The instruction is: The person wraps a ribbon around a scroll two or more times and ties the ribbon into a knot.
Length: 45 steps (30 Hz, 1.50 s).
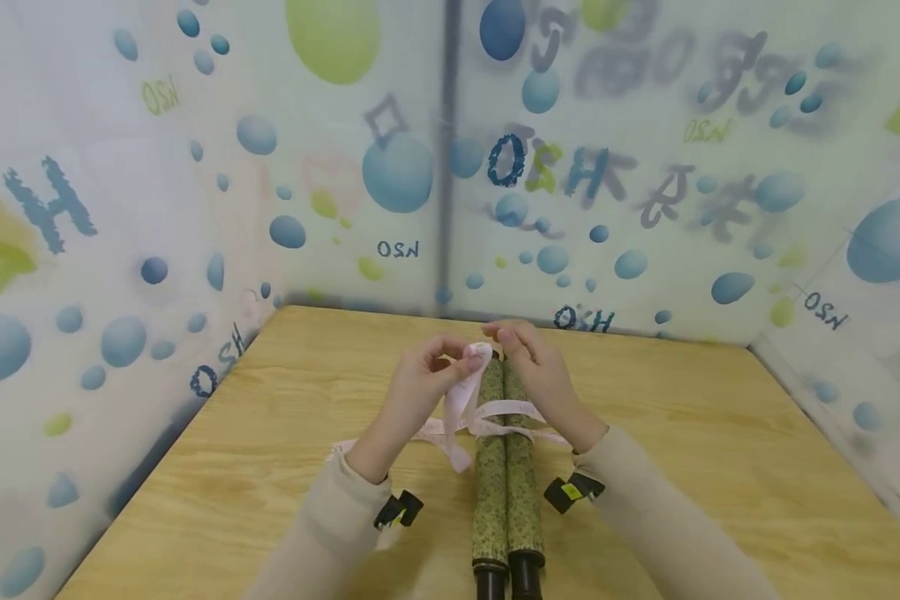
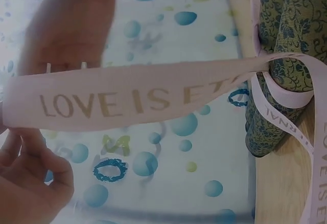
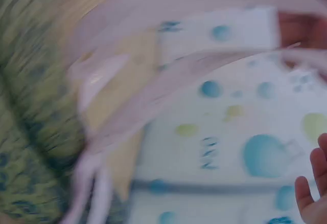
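1. Two slim cylindrical rolls in green-gold floral fabric (image 1: pixel 521 492) lay side by side on the pale wood-grain table (image 1: pixel 270 433), their long axes running away from the person, dark glossy end pieces (image 1: pixel 527 575) nearest the body.
2. A pale pink, flat fabric ribbon (image 1: pixel 459 404) was wrapped crosswise over the rolls; a loop rose above their left side, and tails spread to their left and right.
3. The ribbon looked smooth, with a soft sheen; gold capital lettering (image 2: pixel 82 105) along it read "LOVE IS ET" before a twist hid the rest.
4. The rolls' covering appeared ribbed and woven, with dark blue-green leafy vines.
5. The left hand (image 1: pixel 423 379), to the rolls' upper left, pinched the raised loop between thumb and fingers.
6. The right hand (image 1: pixel 542 371) hung above the rolls' far right side, its fingers loosely bent and apart, gripping nothing visible.
7. Beyond the rolls stood a whitish wall covering (image 1: pixel 322 275), printed with blue and lime bubbles.
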{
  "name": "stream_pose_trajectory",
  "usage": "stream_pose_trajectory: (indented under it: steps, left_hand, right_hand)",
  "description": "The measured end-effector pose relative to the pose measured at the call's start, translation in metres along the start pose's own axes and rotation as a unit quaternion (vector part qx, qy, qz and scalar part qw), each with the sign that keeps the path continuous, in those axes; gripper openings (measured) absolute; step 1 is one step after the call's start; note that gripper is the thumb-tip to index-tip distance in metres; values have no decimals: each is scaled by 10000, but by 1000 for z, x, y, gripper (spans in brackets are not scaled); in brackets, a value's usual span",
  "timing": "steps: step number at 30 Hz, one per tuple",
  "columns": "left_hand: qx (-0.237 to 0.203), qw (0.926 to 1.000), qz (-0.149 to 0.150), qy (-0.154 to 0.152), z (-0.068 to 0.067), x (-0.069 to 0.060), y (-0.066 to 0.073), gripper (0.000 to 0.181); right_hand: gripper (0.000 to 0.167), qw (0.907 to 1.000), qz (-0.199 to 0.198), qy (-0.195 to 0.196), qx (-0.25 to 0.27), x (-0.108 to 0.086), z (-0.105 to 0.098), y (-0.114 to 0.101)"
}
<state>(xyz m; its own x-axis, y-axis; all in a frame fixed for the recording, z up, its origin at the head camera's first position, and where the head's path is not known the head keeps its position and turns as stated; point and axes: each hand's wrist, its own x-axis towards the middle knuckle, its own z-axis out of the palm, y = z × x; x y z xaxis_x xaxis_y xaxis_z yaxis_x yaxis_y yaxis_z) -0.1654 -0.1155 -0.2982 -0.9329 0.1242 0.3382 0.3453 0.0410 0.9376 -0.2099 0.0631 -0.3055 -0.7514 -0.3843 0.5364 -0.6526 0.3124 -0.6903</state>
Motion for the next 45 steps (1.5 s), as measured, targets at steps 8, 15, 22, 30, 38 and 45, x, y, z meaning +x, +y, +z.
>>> stream_pose_trajectory:
  steps: [8, 15, 22, 30, 38, 45]
  left_hand:
    - [-6, 10000, 93, 27, 3, 2, 0, 16]
    - [-41, 9990, 107, -435, 6, 3, -8, 17]
    - [1934, 9729, -762, -1017, -6, 17, -31, 26]
    - [4284, 8529, -1263, -2705, 5, 26, -80, 12]
    - [4084, 8483, -1518, -3010, 5, 20, -85, 17]
    - [3797, 8752, -1898, -2318, -4, 21, -78, 38]
  right_hand:
    - [24, 9981, -556, -151, -201, -2, -16, -37]
    - [15, 9974, -316, 15, -645, -5, -17, -36]
    - [7, 9857, -1070, 547, -1184, -4, -19, -40]
    - [4, 9749, -1625, 697, -1353, -11, -16, -42]
    - [5, 9764, -1458, 791, -1386, -12, -17, -42]
    - [7, 9702, -1229, 896, -1887, -9, -25, -33]
